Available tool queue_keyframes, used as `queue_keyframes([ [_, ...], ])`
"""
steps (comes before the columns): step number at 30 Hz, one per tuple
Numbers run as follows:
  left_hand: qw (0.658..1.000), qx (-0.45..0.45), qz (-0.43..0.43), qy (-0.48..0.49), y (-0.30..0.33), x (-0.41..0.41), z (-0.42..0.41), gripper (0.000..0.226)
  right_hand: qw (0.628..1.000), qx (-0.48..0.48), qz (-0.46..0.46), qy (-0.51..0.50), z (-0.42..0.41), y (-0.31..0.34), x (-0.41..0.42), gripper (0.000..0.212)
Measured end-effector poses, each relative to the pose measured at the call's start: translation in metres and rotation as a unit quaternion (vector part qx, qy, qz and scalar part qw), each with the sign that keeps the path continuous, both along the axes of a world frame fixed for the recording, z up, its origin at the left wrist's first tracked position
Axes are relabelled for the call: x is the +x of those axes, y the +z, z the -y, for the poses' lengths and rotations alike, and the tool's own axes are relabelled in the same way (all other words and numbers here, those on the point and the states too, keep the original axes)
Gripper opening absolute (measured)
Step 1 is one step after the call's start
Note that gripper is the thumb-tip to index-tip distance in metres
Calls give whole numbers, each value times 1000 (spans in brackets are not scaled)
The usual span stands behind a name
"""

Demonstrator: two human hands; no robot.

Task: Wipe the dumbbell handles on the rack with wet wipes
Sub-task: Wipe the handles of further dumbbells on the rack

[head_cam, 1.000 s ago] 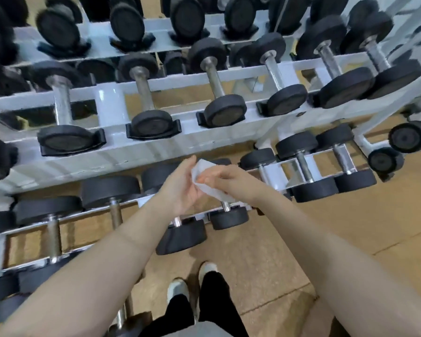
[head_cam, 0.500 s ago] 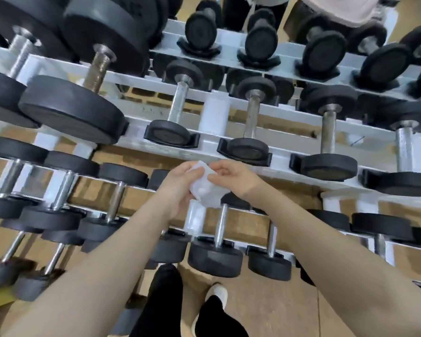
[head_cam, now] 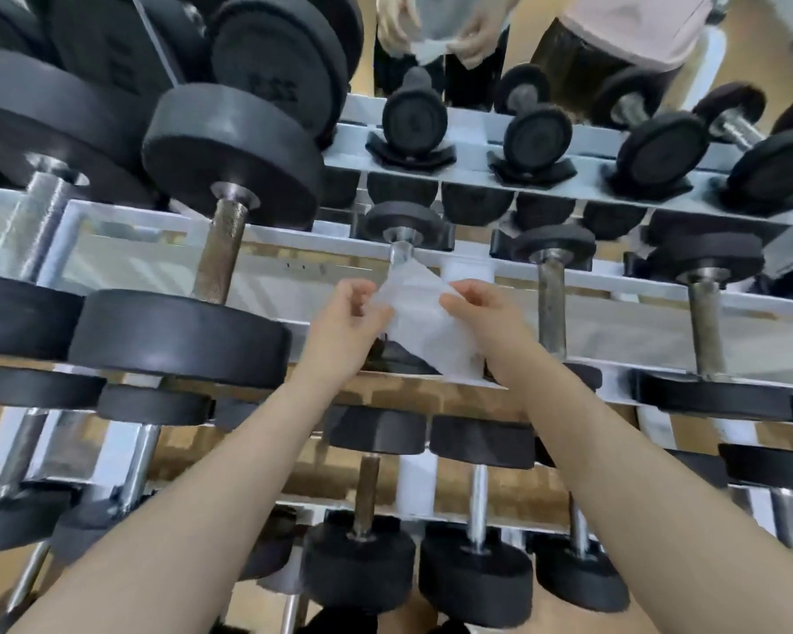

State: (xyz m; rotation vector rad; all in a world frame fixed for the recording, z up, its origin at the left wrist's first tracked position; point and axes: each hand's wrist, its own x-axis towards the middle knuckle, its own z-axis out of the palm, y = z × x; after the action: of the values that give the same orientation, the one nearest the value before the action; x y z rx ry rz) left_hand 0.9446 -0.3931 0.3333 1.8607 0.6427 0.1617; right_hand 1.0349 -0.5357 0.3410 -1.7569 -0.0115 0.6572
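Note:
A white wet wipe (head_cam: 424,315) is stretched between my two hands in front of the middle shelf of the white dumbbell rack (head_cam: 614,334). My left hand (head_cam: 346,324) pinches its left edge and my right hand (head_cam: 481,320) pinches its right edge. Behind the wipe stands a dumbbell whose metal handle (head_cam: 400,253) shows only at its top; the wipe hides the part below. A larger dumbbell with a knurled handle (head_cam: 220,251) sits to the left. Another handle (head_cam: 551,308) stands just right of my right hand.
Black dumbbells fill three shelves, the big ones at upper left (head_cam: 230,144), small ones on the bottom shelf (head_cam: 362,560). A mirror behind the rack reflects a person's hands holding a wipe (head_cam: 431,43). Another person (head_cam: 623,34) shows at the top right. Wooden floor lies below.
The view has tilted up and moved closer to the middle shelf. My hands have risen and pulled the wipe wider, now in front of a dumbbell handle.

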Motion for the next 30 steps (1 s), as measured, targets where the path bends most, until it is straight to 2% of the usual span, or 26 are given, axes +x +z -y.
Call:
queue_keyframes([
  [2, 998, 31, -36, -38, -6, 10, -13, 25, 993, -53, 96, -40, -13, 0, 15, 14],
  [4, 993, 61, -70, -75, -13, 15, -19, 28, 970, -107, 217, -32, -24, 1, 24, 19],
  [7, 985, 69, -120, -106, -27, 18, -22, 36, 885, -199, 421, 12, -41, -3, 38, 23],
  [9, 985, 63, -123, -101, -35, 18, -24, 38, 843, -232, 483, 40, -53, -11, 43, 24],
  [11, 988, 47, -115, -89, -42, 19, -25, 35, 837, -255, 471, 109, -64, -22, 46, 27],
  [14, 990, 34, -109, -77, -47, 19, -24, 32, 830, -310, 394, 247, -69, -34, 41, 37],
  [19, 991, 54, -95, -76, -43, 16, -21, 31, 818, -271, 352, 366, -54, -35, 25, 40],
  [22, 993, 47, -93, -62, -40, 14, -18, 28, 778, -282, 370, 423, -47, -33, 25, 42],
  [24, 994, 26, -88, -57, -39, 14, -17, 24, 758, -298, 405, 415, -47, -35, 31, 43],
  [27, 995, -8, -87, -52, -40, 14, -16, 24, 797, -260, 461, 292, -54, -31, 42, 37],
  [30, 996, -21, -82, -42, -39, 13, -16, 22, 772, -279, 535, 199, -63, -28, 52, 36],
])
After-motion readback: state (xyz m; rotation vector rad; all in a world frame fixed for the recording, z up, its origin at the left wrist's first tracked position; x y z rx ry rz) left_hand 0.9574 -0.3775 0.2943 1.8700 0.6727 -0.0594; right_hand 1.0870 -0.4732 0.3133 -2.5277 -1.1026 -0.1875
